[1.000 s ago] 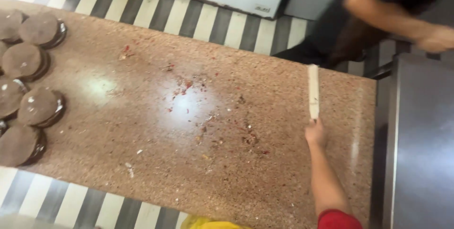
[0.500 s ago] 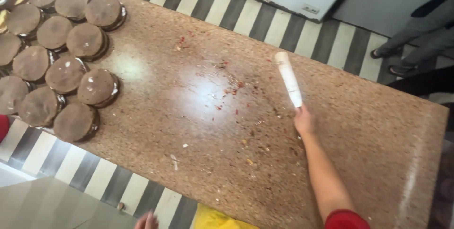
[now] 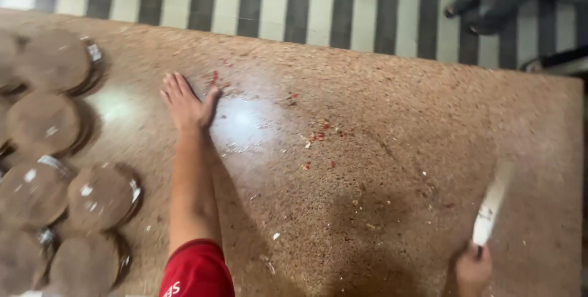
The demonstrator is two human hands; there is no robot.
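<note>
Left hand flat, palm down, fingers spread, arm stretched forward. Right hand low at frame edge, fist closed.

Place: a food-preparation kitchen, likely commercial
Counter: long speckled brown stone worktop scattered with red and white scraps
Stock: many round brown lidded containers grouped at one end
Floor: striped tiles
</note>
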